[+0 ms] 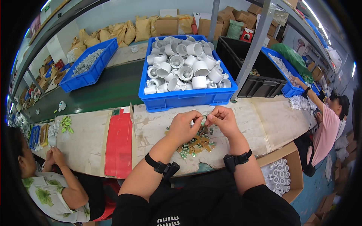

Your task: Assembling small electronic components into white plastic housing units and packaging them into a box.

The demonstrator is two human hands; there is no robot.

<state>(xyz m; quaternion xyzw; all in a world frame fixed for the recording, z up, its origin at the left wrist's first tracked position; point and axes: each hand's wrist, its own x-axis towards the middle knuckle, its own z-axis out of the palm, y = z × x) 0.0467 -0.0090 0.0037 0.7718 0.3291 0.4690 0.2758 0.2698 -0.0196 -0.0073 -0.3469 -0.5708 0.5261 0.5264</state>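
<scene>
Above the worktable, my left hand (184, 125) and my right hand (224, 119) meet with fingertips pinched. Between them is a small green circuit board (204, 117), partly hidden by the fingers. A bit of something white (192, 122) shows at my left fingers; its kind is too small to tell. Beneath my hands lies a loose pile of small green and tan circuit boards (195, 145). Just beyond stands a blue crate (188, 101) heaped with white cup-shaped plastic housings (185, 73).
A black crate (260, 88) stands right of the blue one, past a metal post (253, 49). Near my right elbow is a cardboard box (295, 165) of white ring-ended parts. Co-workers sit at left (56, 188) and right (326, 130). A green conveyor belt (94, 96) runs behind.
</scene>
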